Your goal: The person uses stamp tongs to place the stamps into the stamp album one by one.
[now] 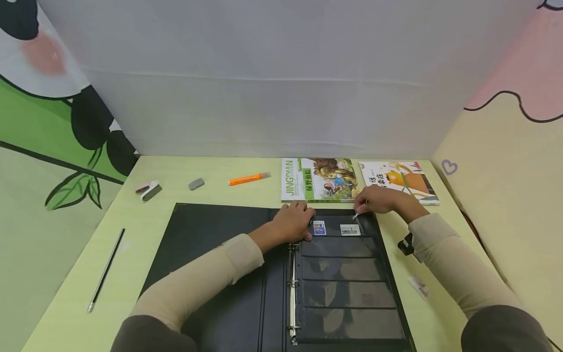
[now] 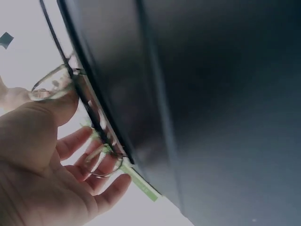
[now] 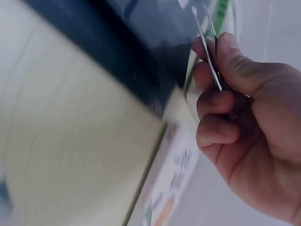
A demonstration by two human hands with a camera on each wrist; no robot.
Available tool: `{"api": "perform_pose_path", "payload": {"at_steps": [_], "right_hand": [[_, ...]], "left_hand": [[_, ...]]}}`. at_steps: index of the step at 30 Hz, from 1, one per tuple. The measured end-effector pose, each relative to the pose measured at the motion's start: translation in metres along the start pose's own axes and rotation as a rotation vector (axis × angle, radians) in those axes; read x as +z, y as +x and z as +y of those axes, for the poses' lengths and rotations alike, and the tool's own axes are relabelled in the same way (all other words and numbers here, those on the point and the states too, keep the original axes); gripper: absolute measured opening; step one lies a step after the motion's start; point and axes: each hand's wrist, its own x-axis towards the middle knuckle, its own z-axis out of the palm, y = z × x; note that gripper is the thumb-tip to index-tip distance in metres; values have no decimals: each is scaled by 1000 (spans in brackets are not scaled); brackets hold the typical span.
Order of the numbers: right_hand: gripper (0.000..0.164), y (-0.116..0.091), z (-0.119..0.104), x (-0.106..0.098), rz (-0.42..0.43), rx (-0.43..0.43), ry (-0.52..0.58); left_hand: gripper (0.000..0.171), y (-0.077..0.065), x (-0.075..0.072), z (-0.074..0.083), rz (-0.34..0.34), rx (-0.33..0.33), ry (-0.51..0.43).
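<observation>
A black ring binder (image 1: 211, 244) lies open, a page of clear pocket strips (image 1: 343, 269) on its rings. Two stamps are at the page's top row: a blue one (image 1: 319, 228) on the left and a greenish one (image 1: 350, 230) to its right. My left hand (image 1: 292, 222) rests at the page's upper left, thumb and fingers spread apart and touching it near the rings. With my right hand (image 1: 376, 199) I pinch metal tweezers (image 3: 209, 52) between thumb and fingers. Their tips are at the top row's right end, near the greenish stamp; whether they touch it I cannot tell.
Two picture books, one with a lion (image 1: 332, 178) and one white (image 1: 406, 181), lie behind the binder. An orange marker (image 1: 249, 179), a grey eraser (image 1: 196, 184), a stapler (image 1: 149, 190) and a pencil (image 1: 106, 271) are leftward. A small clear packet (image 1: 419, 286) lies right.
</observation>
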Motion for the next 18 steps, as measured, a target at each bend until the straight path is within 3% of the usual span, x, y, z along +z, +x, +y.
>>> {"api": "perform_pose_path", "payload": {"at_steps": [6, 9, 14, 18], "right_hand": [[15, -48, 25, -3, 163, 70, 71], [16, -75, 36, -2, 221, 100, 108], [18, -113, 52, 7, 254, 167, 155], [21, -136, 67, 19, 291, 269, 136]], "left_hand": [[63, -17, -10, 9, 51, 73, 59], [61, -27, -13, 13, 38, 108, 54], [62, -37, -9, 14, -22, 88, 44], [62, -40, -2, 14, -14, 77, 30]]}}
